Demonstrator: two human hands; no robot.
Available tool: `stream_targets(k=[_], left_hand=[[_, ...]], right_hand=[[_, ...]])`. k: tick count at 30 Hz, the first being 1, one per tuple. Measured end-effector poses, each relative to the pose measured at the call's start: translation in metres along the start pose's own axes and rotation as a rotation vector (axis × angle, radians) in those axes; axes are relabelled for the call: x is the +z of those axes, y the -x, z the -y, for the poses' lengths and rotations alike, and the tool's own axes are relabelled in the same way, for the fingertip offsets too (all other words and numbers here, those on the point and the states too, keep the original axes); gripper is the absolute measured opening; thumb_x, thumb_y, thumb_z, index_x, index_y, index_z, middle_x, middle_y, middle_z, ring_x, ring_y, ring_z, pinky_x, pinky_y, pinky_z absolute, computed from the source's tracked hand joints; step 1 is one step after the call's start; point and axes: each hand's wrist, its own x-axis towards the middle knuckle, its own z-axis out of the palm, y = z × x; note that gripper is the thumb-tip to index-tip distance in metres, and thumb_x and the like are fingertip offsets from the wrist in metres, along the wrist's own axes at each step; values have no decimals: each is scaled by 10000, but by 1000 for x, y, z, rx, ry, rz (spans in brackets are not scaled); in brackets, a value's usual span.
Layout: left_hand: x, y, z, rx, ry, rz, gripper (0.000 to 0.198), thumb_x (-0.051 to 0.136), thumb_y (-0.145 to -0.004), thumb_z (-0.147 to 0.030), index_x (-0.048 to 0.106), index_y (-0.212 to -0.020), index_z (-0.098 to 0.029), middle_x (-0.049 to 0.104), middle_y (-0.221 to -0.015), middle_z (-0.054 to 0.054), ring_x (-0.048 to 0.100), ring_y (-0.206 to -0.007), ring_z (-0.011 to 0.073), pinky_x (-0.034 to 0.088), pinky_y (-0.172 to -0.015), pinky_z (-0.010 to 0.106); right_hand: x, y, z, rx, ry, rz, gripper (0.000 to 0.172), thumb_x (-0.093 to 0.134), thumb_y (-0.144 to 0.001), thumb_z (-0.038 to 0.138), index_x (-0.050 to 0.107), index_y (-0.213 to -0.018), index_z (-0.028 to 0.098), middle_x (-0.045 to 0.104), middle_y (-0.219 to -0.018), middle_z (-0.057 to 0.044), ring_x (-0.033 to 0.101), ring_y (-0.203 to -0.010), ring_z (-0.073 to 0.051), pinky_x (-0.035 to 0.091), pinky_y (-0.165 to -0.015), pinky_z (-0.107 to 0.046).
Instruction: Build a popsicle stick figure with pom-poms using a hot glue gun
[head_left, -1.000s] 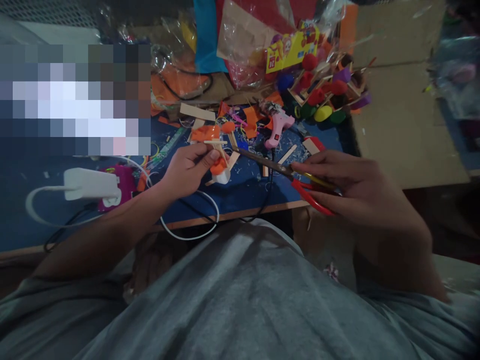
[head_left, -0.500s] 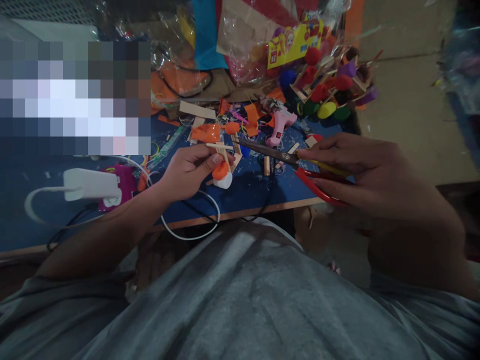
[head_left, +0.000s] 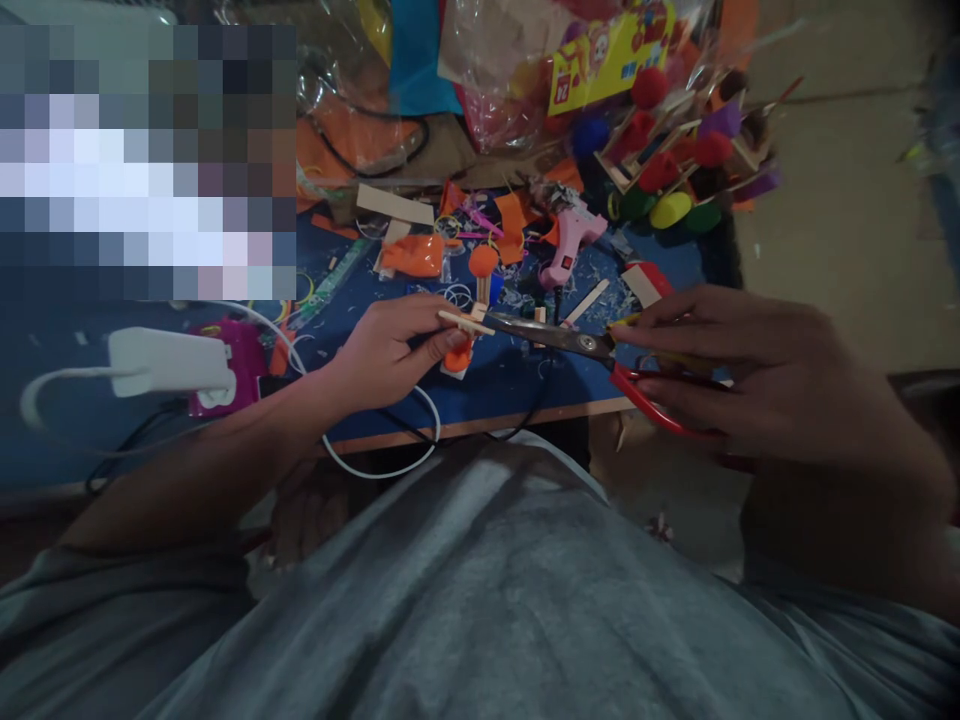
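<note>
Metal-bladed scissors point(head_left: 588, 343) in right grip point(head_left: 765, 365)

Near the front edge of the bench point(head_left: 495, 385), a white charger point(head_left: 169, 362) touches a purple box point(head_left: 251, 348); a pink glue gun point(head_left: 576, 240) lies farther from this edge.

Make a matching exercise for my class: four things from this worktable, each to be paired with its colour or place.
Things:
1. scissors
2. glue gun
3. wooden craft piece
4. charger

Colours or places:
A. pink
B. white
C. in the right hand
D. in the left hand

Right pairs: 1-C, 2-A, 3-D, 4-B
</note>
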Motion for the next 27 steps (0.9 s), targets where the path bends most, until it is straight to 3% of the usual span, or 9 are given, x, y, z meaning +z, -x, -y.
stream_targets(k=[6, 16, 27], left_hand=[[1, 1, 2, 16, -26, 6, 487, 536, -1089, -636, 827, -1020, -251, 834, -1017, 98, 788, -957, 235, 604, -872, 368], [0, 1, -1, 54, -45, 37, 492, 518, -1099, -617, 781, -920, -242, 817, -959, 96, 780, -954, 239, 601, -888, 387], [2, 2, 4, 122, -59, 0, 445, 538, -1118, -541, 787, -953, -211, 800, -927, 92, 758, -890, 201, 576, -816, 320]], right_hand=[[3, 4, -4, 31, -32, 13, 428, 821, -929, 244, 829, -1341, 360, 813, -1239, -87, 801, -1079, -244, 623, -891, -399], [7, -1, -5, 57, -83, 59, 389, 812, -943, 277, 837, -1327, 335, 800, -1212, -75, 790, -1014, -203, 620, -864, -359], [18, 0, -8, 56, -138, 42, 356, 794, -981, 348, 836, -1333, 312, 799, -1216, -83, 783, -1029, -201, 610, -865, -341]])
